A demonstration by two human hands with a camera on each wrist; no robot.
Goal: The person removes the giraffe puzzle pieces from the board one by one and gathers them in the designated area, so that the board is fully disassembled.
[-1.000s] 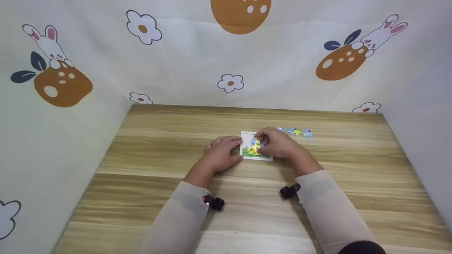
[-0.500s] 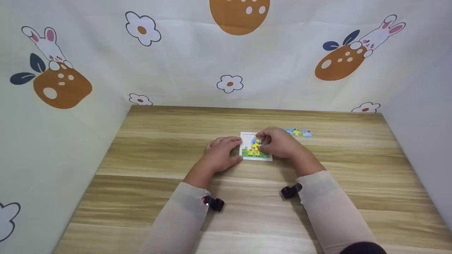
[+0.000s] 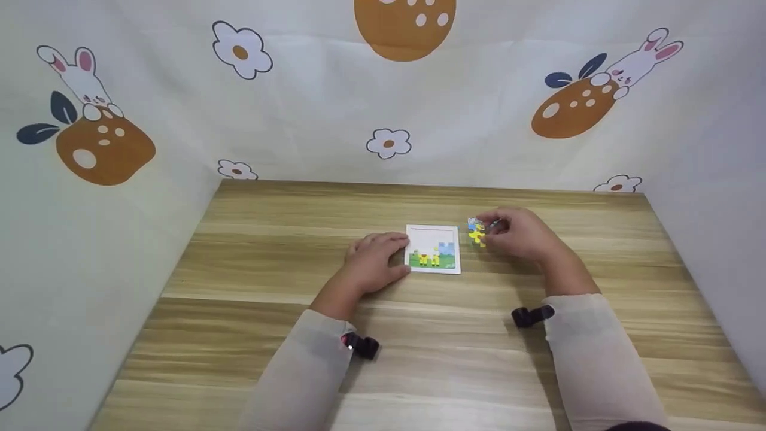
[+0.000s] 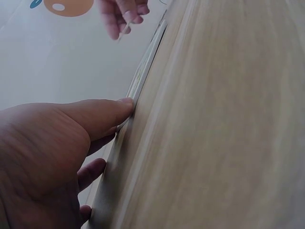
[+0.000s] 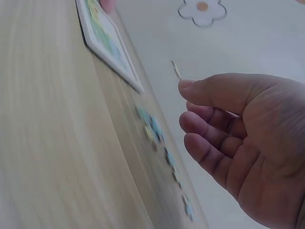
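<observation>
In the head view, my left hand (image 3: 374, 260) rests against the left edge of a small white-framed jigsaw puzzle board (image 3: 422, 239). The left wrist view shows the thumb (image 4: 114, 112) touching the board's rim. Green, yellow and blue picture parts fill the board's lower side, with bare white above. Right of the board, my right hand (image 3: 520, 233) pinches a yellow puzzle piece (image 3: 477, 237) between thumb and fingers. In the right wrist view this puzzle piece (image 5: 176, 69) appears edge-on, above the table, with the other fingers loosely bent.
Several loose puzzle pieces (image 5: 152, 126) lie in a row on the wooden table (image 3: 419, 371), right of the board; the right hand hides some of them in the head view. Behind the table hangs a patterned cloth (image 3: 317, 108).
My right hand has moved right, off the board, with the yellow puzzle piece; the yellow upper part has gone from the board's picture. The left hand has stayed at the board's edge.
</observation>
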